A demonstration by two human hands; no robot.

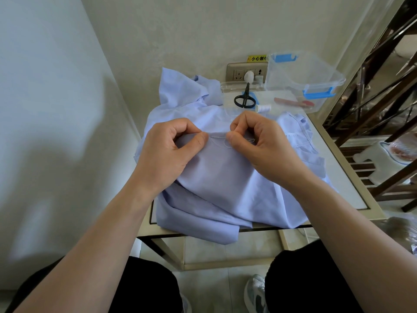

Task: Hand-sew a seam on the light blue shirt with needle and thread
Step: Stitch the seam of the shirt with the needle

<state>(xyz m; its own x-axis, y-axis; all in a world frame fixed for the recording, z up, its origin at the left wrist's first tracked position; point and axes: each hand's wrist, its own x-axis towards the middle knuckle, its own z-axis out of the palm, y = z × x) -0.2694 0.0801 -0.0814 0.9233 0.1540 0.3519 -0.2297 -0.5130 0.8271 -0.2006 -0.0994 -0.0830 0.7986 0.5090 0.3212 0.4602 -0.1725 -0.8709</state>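
Cloth of the light blue shirt (214,177), heaped on the surface (334,154), is judged limp, best gripped beside the seam; a fold is pinched by the left hand (167,150), the needle (217,138) by the right hand (259,141).

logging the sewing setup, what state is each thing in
light blue fabric shirt, rumpled in a heap
thin metal needle, level, between the hands
left hand, pinches a shirt fold
right hand, pinches the needle
black scissors, closed, lying flat
white thread spool, on its side
clear plastic box with blue latches, open, lid off
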